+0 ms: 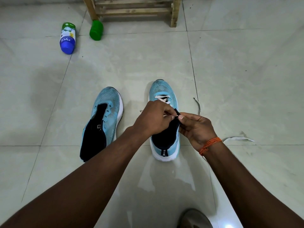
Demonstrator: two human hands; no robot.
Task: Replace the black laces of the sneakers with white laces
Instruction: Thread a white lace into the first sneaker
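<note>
White lace (pixel 158 96) enters half-laced sneaker (pixel 164 88): left hand (pixel 153 119) pinches its tip, right hand (pixel 195 127) clamps tongue (pixel 174 125); best kept flat thru next eyelet.

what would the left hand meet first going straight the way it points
Probably the right hand, pinching the tongue of the sneaker just ahead of the left hand, though depth is unclear.

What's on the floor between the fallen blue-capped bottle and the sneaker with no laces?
Nothing. In the head view, the stretch from the blue-capped bottle to the laceless sneaker is bare floor tile.
</note>
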